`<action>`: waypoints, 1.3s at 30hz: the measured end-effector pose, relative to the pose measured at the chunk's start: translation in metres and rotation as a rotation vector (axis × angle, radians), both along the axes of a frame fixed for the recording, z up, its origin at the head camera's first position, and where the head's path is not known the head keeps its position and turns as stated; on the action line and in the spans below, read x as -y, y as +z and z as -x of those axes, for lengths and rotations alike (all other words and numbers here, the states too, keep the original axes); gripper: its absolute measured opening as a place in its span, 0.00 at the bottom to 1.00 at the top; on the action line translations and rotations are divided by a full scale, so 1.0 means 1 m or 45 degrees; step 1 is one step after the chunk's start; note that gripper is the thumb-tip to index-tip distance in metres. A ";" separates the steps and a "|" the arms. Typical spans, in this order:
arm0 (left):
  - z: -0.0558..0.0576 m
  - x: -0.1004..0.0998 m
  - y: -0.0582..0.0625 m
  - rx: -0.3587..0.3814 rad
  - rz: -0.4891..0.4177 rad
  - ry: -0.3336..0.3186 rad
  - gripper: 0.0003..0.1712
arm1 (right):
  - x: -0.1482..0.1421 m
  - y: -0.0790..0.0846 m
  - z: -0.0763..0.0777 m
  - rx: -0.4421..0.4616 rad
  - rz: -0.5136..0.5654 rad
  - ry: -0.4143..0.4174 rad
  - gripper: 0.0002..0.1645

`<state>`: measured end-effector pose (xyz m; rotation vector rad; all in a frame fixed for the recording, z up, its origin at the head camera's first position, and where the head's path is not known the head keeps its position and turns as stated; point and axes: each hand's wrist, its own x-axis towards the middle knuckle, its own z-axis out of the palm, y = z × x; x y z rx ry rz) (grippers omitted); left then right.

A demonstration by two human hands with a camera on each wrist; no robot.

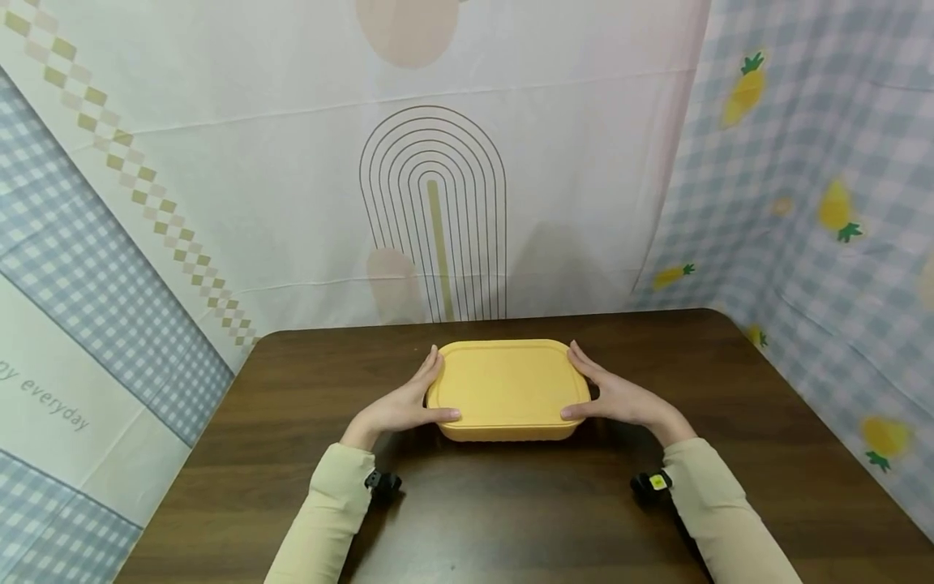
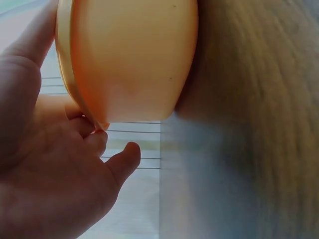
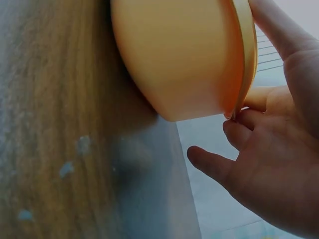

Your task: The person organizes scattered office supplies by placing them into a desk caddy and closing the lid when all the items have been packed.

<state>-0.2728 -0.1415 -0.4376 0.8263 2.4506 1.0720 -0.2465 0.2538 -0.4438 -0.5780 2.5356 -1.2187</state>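
Note:
A yellow rectangular food container (image 1: pixel 508 384) with rounded corners and a flat lid sits near the back of the dark wooden table (image 1: pixel 503 503). My left hand (image 1: pixel 400 405) grips its left end, thumb at the front corner of the lid and fingers round the back corner. At the opposite end my right hand (image 1: pixel 626 397) holds it the same way. Both wrist views show the container's smooth side wall (image 2: pixel 134 59) and the fingers hooked at the lid rim (image 3: pixel 246 55), with the little fingers sticking out free. Whatever lies inside is hidden by the lid.
Behind the table hangs a pale cloth (image 1: pixel 584 162) with line arches, and a checked cloth with pineapples (image 1: pixel 835 204) hangs at the right. Each wrist wears a black camera (image 1: pixel 383 484) on a strap. The table's back edge runs just beyond the container.

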 end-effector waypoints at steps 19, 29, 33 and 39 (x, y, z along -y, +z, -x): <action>-0.003 0.005 -0.004 0.067 -0.038 0.012 0.65 | 0.002 -0.013 -0.006 -0.005 0.070 -0.022 0.66; -0.002 0.006 -0.005 0.082 -0.050 0.024 0.65 | 0.002 -0.013 -0.004 0.000 0.070 -0.016 0.65; -0.001 0.005 -0.005 0.072 -0.063 0.024 0.65 | 0.001 -0.010 -0.002 0.006 0.071 -0.014 0.65; -0.001 0.002 -0.002 0.066 -0.067 0.016 0.64 | -0.003 -0.010 -0.001 0.003 0.079 -0.009 0.64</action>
